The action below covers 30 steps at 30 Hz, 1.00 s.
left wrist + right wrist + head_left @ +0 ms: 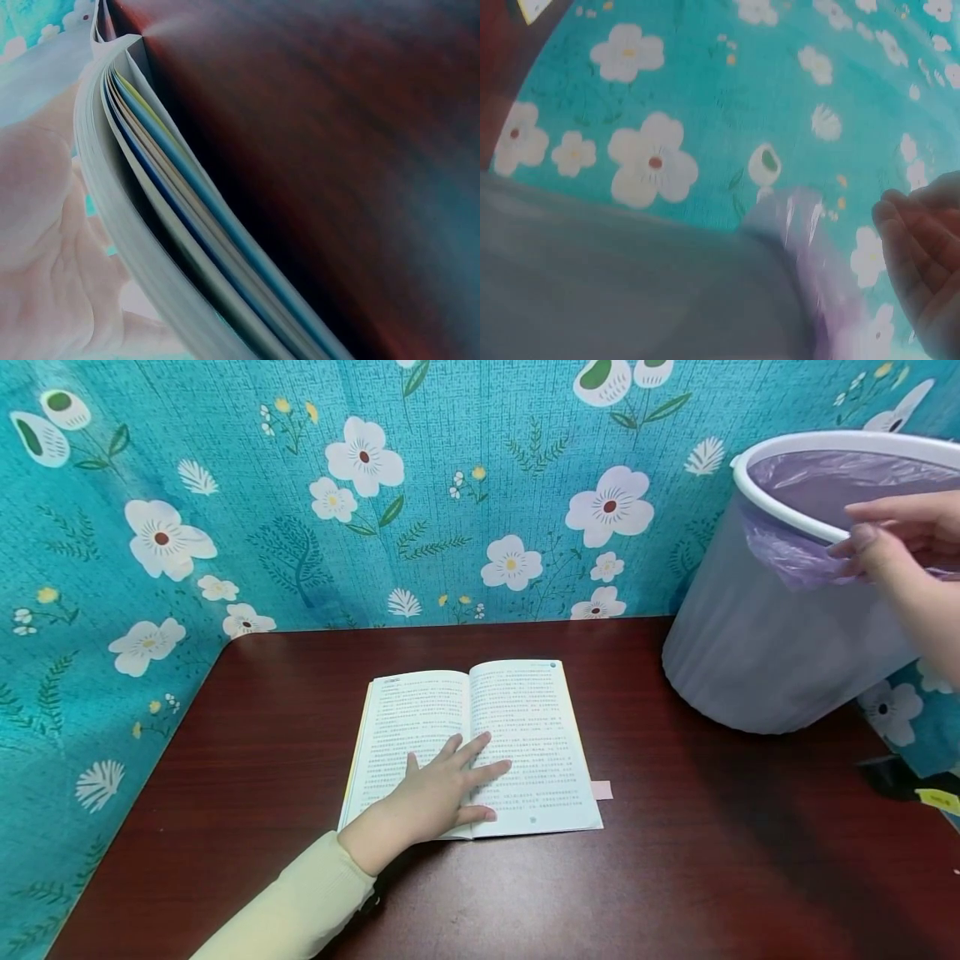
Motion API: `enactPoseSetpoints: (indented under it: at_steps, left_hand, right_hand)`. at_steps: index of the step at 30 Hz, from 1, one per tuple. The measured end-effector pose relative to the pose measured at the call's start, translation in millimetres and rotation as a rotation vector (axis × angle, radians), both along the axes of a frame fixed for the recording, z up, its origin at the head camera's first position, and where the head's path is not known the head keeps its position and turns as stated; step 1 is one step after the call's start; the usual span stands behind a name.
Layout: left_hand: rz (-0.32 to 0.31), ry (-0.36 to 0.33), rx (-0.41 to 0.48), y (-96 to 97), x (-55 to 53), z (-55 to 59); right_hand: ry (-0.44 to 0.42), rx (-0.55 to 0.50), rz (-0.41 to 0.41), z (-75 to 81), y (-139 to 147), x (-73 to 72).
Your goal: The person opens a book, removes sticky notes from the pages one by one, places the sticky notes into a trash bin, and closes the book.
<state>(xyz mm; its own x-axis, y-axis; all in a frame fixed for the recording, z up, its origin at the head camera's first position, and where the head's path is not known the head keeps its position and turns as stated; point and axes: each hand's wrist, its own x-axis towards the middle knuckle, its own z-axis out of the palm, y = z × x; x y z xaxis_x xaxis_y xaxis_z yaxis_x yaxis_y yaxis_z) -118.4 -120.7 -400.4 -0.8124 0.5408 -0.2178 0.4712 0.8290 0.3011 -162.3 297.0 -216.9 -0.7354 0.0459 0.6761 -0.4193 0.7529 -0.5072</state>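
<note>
An open book (517, 710) with printed pages lies on the dark wooden table. My left hand (420, 802) rests on its lower part with fingers spread across both pages. The page edges (161, 247) and the left palm (37, 217) show up close in the left wrist view. At the far right, my right hand (915, 552) is at the near rim of a grey trash can (772, 652) with a purple plastic liner (795, 560). Its fingers are loosely bent, and I see nothing held between them. In the right wrist view the fingertips (889, 210) sit beyond the liner.
A pink tab (602, 790) sticks out from the book's right side. A black object with a yellow label (937, 799) lies at the table's right edge. Behind the table (262, 760) hangs a blue floral cloth (450, 460).
</note>
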Motion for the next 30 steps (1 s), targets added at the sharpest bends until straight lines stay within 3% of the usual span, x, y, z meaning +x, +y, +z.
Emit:
enactPoseSetpoints:
  at_steps: [9,13,22,26,30]
  left_hand:
    - [0.006,0.004,0.002,-1.9,1.4,-0.5]
    - [0.005,0.004,0.000,-1.3,1.3,1.0]
    - [0.008,-0.003,-0.003,-1.6,1.5,3.0]
    - [0.012,-0.005,-0.009,-1.6,0.8,3.1]
    - [0.006,-0.010,-0.014,-1.6,-0.1,3.0]
  right_hand:
    - [0.012,-0.065,0.281,-8.1,-34.3,10.7]
    - [0.024,-0.039,0.318,-13.5,-48.4,12.8]
    - [-0.009,-0.087,0.401,-35.5,-69.6,5.1]
    - [-0.054,-0.105,0.451,-52.8,-72.1,0.2]
    - [-0.166,-0.100,0.497,-73.2,-75.2,-2.5]
